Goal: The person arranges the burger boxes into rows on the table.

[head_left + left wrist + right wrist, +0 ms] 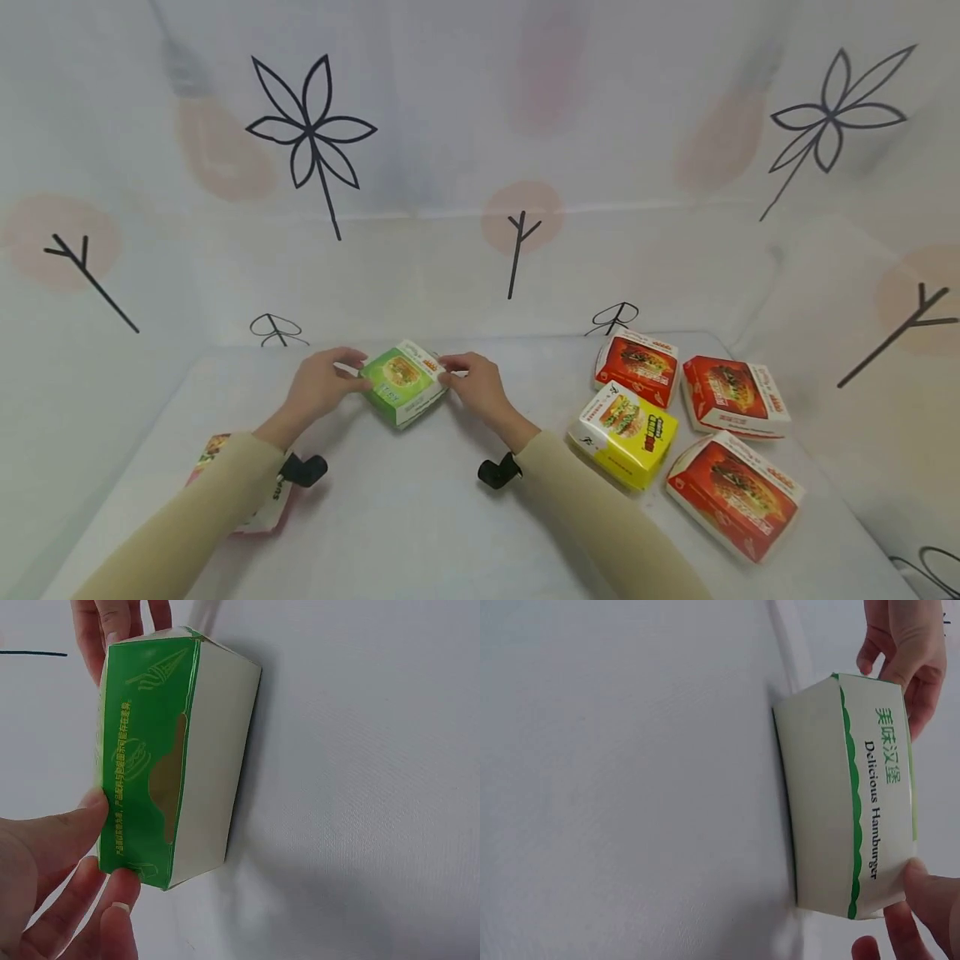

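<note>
A green and white hamburger box [402,383] sits toward the back of the white table, held between both hands. My left hand [318,385] grips its left corner, the thumb on the upper edge and the fingers around the side. At the opposite corner my right hand [480,387] pinches it, thumb over the lid edge. The left wrist view shows the box's green side panel [146,757] with a brown cut-out patch. In the right wrist view its white side [881,787] reads "Delicious Hamburger". The lid is down, so the inside is hidden.
To the right are three red hamburger boxes [641,367] [735,393] [737,493] and a yellow one [626,433], close together. Another box [262,512] lies at the left, partly covered by the left sleeve [202,508]. A patterned white cloth [420,267] hangs behind the table.
</note>
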Demonstrator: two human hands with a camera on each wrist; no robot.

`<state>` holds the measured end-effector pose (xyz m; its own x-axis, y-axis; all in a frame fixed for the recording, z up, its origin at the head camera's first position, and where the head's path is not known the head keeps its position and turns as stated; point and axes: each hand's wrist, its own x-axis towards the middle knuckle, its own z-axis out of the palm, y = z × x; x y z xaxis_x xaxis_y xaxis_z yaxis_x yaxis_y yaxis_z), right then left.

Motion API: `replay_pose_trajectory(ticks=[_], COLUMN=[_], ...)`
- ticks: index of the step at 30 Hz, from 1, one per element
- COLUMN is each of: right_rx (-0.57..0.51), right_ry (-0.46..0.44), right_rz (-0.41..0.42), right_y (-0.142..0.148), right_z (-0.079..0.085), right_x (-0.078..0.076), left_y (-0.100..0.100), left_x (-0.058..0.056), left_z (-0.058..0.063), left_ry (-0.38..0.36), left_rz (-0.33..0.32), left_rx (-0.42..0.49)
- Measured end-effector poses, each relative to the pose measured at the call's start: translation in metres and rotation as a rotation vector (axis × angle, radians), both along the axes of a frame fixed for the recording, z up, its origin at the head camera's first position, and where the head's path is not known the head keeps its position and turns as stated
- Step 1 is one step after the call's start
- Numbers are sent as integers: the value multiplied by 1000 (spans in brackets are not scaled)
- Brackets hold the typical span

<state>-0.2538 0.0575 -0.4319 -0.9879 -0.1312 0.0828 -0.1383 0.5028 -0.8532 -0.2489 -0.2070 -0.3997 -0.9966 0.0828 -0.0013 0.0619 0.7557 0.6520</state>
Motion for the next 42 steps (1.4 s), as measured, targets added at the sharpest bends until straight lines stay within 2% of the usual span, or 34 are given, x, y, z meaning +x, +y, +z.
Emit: replay_pose_trajectory(ticks=[5, 9, 13, 20, 30, 34, 39, 42], right_rx=[-15, -79, -79, -36, -5, -3, -1, 9], right_ry=[-1, -32, -68, -87, -59, -38, -68, -80], right_rz=[-1, 32, 72, 91, 132, 138, 115, 153], right_y=[3, 4, 4, 5, 9, 8, 10, 12], right_z=[-2, -2, -1, -2, 3, 3, -2, -4], right_x=[-1, -4, -3, 3, 5, 1, -7, -10], left_y=[0, -1, -2, 3, -1, -4, -4, -3], left_x=[1, 2, 3, 1, 3, 2, -1, -3], left_z=[1, 4, 4, 0, 4, 6, 6, 5], left_ry=[-37, -77, -110, -45, -38, -63, -74, -82], left_rz=[-32, -65, -101, -211, -274, -290, -308, -312], left_rx=[34, 63, 60, -61, -62, -54, -70, -81])
